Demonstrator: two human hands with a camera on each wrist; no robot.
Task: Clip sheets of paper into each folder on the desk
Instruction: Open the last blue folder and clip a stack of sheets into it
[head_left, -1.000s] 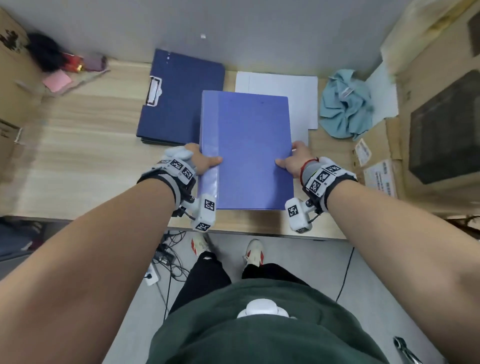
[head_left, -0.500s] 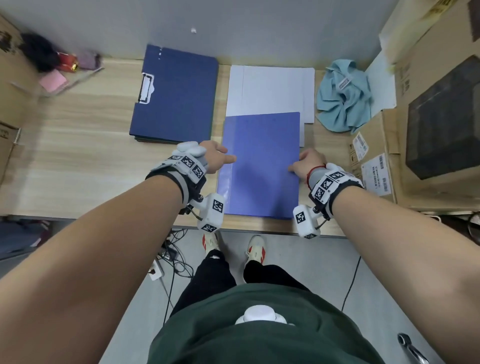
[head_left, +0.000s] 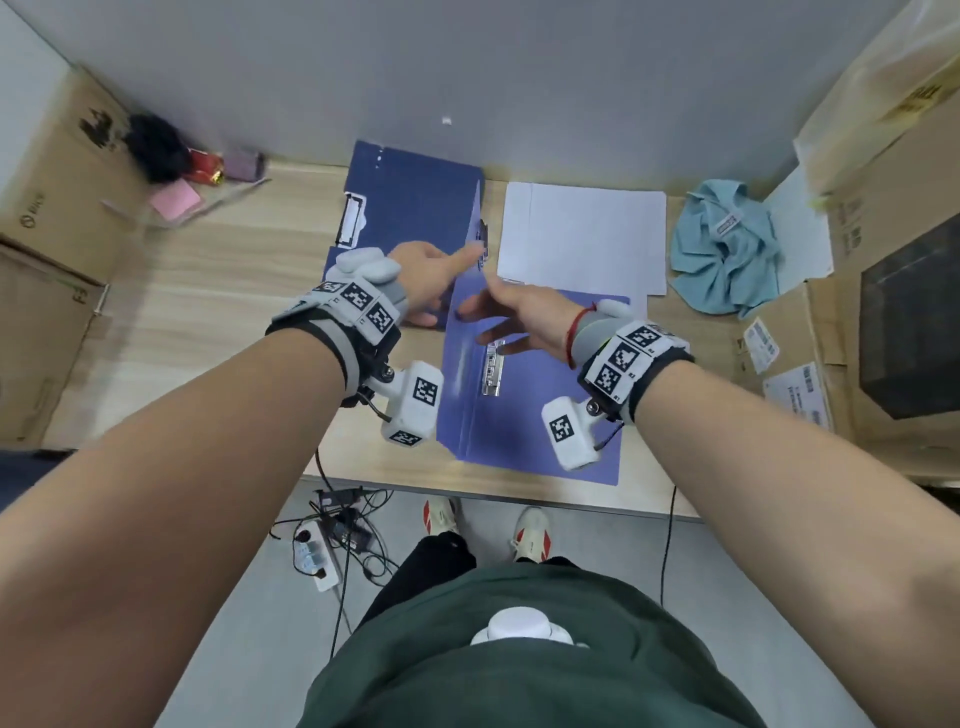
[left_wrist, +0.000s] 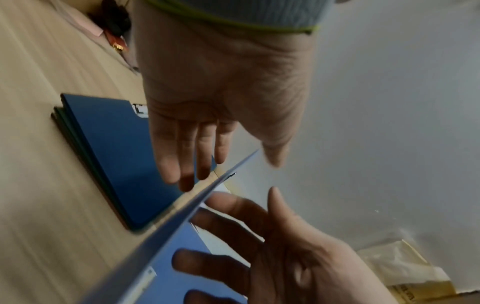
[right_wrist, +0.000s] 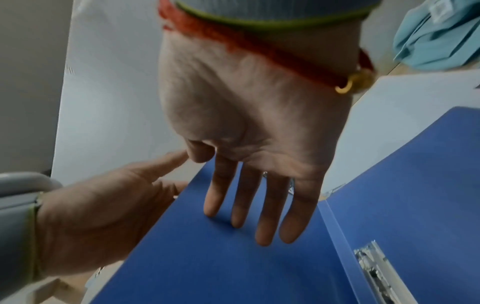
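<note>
A blue folder (head_left: 530, 431) lies near the desk's front edge with its cover (right_wrist: 207, 257) lifted and standing nearly upright on the left. My left hand (head_left: 436, 275) is at the cover's outer face, fingers straight and thumb reaching over its top edge. The straight fingers of my right hand (head_left: 493, 322) touch the cover's inner face (right_wrist: 246, 205). A metal clip (head_left: 491, 371) shows inside the folder by the spine. White paper sheets (head_left: 582, 234) lie just behind the folder. Dark blue clip folders (head_left: 410, 208) are stacked at the back left.
A crumpled light blue cloth (head_left: 727, 249) lies right of the paper. Cardboard boxes (head_left: 883, 322) crowd the right edge, and more boxes (head_left: 52, 208) stand at the left. Pink notes and small items (head_left: 176, 197) sit at the back left. A grey wall runs behind the desk.
The closed folder, gripped at both sides, was laid down on the desk. Both hands let go of its sides, and the cover has swung up to the left.
</note>
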